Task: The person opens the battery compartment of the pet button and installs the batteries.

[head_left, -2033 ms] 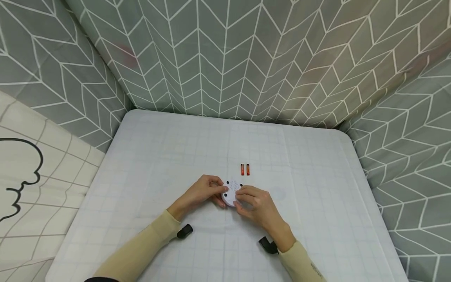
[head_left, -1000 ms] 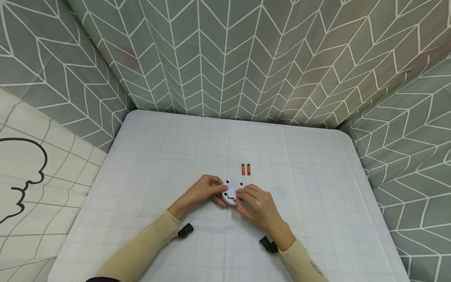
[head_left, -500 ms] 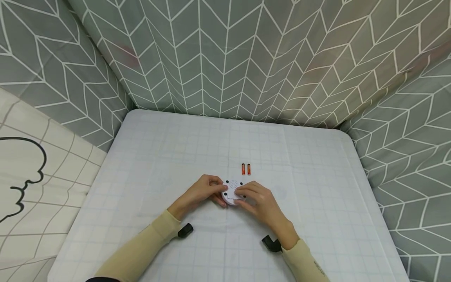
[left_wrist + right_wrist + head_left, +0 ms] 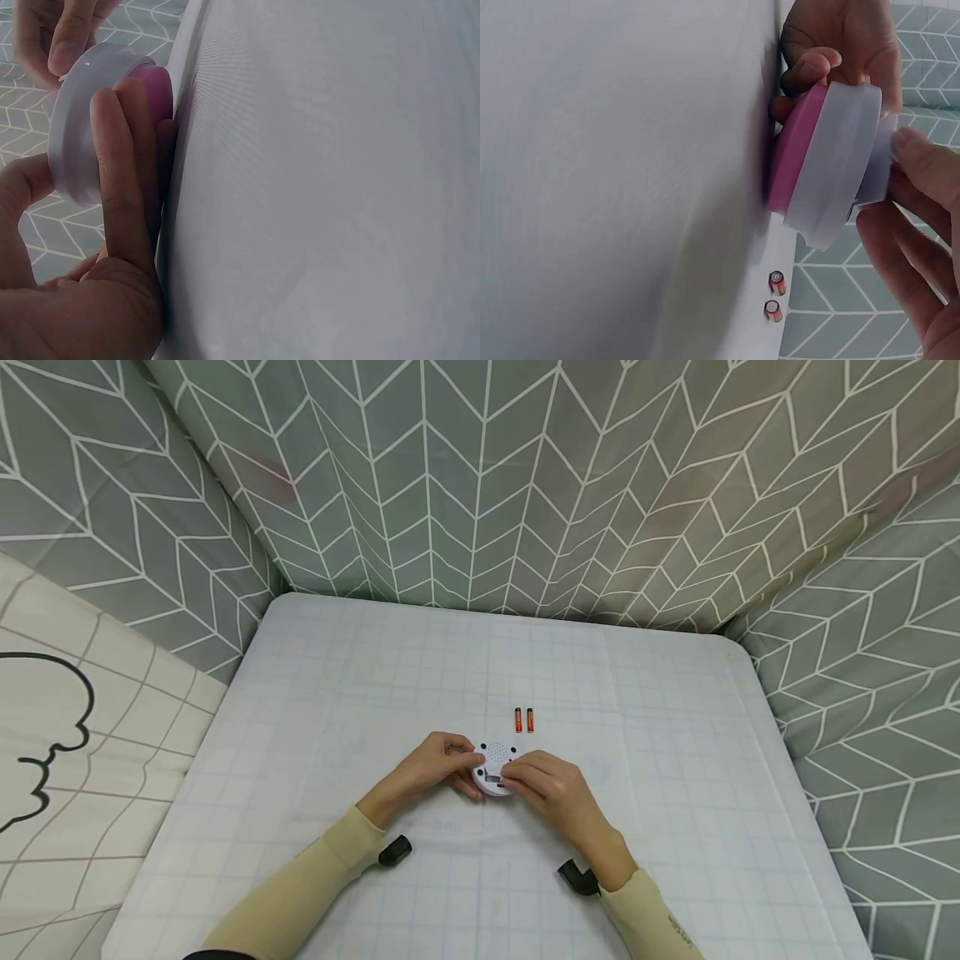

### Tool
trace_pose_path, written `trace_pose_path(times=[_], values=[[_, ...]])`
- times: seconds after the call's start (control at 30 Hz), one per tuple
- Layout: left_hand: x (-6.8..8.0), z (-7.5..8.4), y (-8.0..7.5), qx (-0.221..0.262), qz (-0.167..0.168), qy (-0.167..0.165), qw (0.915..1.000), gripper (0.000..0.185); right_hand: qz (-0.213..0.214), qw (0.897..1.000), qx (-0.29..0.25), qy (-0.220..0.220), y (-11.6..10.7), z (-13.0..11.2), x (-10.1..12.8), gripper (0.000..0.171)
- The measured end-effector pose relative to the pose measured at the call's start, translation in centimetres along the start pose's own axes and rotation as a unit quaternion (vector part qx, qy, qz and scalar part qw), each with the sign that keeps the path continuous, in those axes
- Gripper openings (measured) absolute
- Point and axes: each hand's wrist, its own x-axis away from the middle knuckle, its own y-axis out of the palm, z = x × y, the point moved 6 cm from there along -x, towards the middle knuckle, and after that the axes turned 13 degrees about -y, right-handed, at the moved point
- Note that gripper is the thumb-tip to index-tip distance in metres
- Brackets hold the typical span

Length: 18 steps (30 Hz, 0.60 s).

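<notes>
A round white device point(image 4: 497, 751) with a perforated patch and small dark feet lies face down near the table's middle. Its underside is pink, as the right wrist view shows on the pink part point(image 4: 801, 150). My left hand point(image 4: 431, 766) grips its left rim, thumb on top and fingers beneath. My right hand point(image 4: 553, 783) pinches a white battery cover point(image 4: 877, 169), which stands tilted up from the back. A dark opening shows beneath that cover in the head view. Two orange-and-black batteries point(image 4: 524, 720) lie side by side just beyond the device.
A white cloth with faint grid lines covers the table point(image 4: 360, 668). Grey chevron curtains point(image 4: 480, 485) hang behind and at the sides. A black wrist mount point(image 4: 395, 851) sits by the left sleeve, and another black mount point(image 4: 578, 878) by the right.
Half a second ago the cover looked flat on the device; now it is raised and a dark gap shows. My right hand has shifted slightly; my left hand keeps its hold.
</notes>
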Motion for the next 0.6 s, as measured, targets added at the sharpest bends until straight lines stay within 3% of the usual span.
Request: trace_pose_path(times=[0.3, 0.6], values=[[-0.1, -0.1, 0.0, 0.006, -0.003, -0.002, 1.0000, 0.024, -0.003, 1.000, -0.012, -0.011, 0.1, -0.4, -0.3, 0.024], [0.0, 0.0, 0.0, 0.004, -0.006, -0.002, 1.0000, 0.026, -0.023, 0.998, -0.016, 0.054, 0.4, 0.6, 0.3, 0.028]])
